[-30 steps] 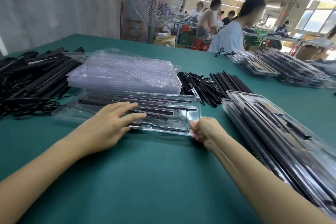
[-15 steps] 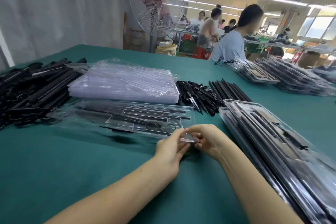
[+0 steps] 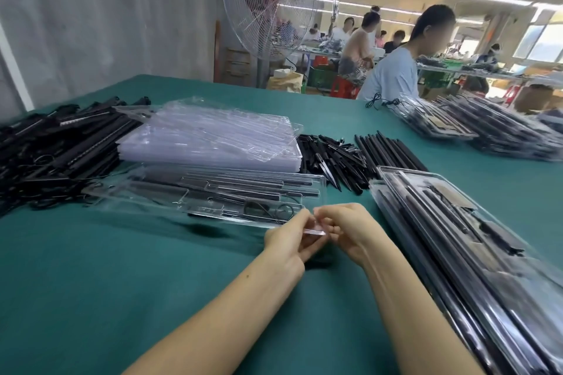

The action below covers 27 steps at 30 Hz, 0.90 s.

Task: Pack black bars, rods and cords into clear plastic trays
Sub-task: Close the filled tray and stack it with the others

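A clear plastic tray (image 3: 170, 192) filled with black bars, rods and a coiled cord lies in front of me, its near right corner lifted off the green table (image 3: 122, 283). My left hand (image 3: 289, 237) and my right hand (image 3: 347, 228) meet at that corner, and both pinch its clear edge between fingers and thumb. Behind it sits a stack of empty clear trays (image 3: 210, 137). Loose black bars (image 3: 61, 143) are heaped at the left. Black pointed pieces (image 3: 329, 158) and black rods (image 3: 387, 152) lie behind the tray to the right.
A stack of filled trays (image 3: 457, 240) runs along the right side close to my right forearm. More filled trays (image 3: 487, 131) lie at the far right. A standing fan (image 3: 268, 9) and several people at other tables are beyond the far edge.
My left hand left the tray's top and came right to the near right corner, joining my right hand. The tray's corner has risen off the table.
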Each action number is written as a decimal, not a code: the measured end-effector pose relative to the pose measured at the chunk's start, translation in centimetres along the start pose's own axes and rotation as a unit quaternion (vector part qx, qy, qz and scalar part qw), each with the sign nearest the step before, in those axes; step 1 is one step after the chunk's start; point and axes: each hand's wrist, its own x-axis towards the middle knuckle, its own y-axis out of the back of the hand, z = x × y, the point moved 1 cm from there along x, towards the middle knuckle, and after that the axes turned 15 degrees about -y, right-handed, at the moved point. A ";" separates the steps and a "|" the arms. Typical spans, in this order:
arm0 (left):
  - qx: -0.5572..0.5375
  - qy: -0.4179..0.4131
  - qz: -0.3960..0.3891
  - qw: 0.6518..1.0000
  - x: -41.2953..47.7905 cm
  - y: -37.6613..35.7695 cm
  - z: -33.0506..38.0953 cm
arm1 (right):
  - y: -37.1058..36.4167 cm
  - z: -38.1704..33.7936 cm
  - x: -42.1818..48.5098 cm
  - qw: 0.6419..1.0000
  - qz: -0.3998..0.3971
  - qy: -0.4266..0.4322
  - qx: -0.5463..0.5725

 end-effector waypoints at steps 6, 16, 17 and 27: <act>0.010 -0.016 -0.001 1.000 0.2 0.2 -0.4 | 0.2 -0.3 0.2 0.999 -0.029 0.006 -0.011; -0.014 -0.047 0.029 0.998 0.3 0.2 -1.1 | -0.9 -0.6 0.0 1.000 -0.018 0.002 0.010; -0.016 -0.046 0.027 0.998 0.3 0.2 -1.1 | -1.0 -0.8 0.0 1.000 -0.005 0.001 -0.007; -0.025 -0.020 -0.027 0.999 0.1 0.7 -0.6 | -0.9 -0.8 0.0 0.992 0.092 0.026 -0.077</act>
